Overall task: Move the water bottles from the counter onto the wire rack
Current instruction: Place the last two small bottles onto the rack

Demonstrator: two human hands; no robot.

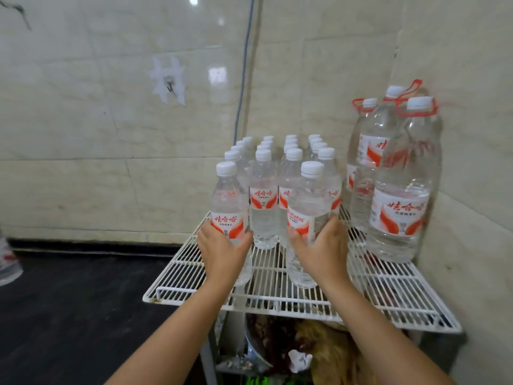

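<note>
Rack [177,276]: white wire shelf in the corner; front edge toward 6 o'clock; bare wire at 7 and 5 o'clock.
Stock [280,157]: small capped bottles standing upright in four rows; occupying the shelf's middle toward 12 o'clock; packed close, touching.
Jugs [399,190]: three large, red-handled; at 2 o'clock on the shelf, against the wall.
Left hand [222,251]: fingers curled round the lower body of left bottle [228,201]; closed on it; bottle upright at 10 o'clock of the front row, base at or just above the wire, cannot tell which.
Right hand [322,248]: wrapped likewise round right bottle [306,218]; closed on it; bottle upright, at 1 o'clock from the left one, base low over the wire.
Counter: not in view.
Step, judged: placing two bottles at once, as a new front row.
Progress, judged: well along, going by the rows already standing.
Next move, judged: settle both bases flat across the wires, snug against the row behind; open both grips only once steady; withdraw toward 6 o'clock without nudging neighbours.
Risk, judged: base tipping between wires.
</note>
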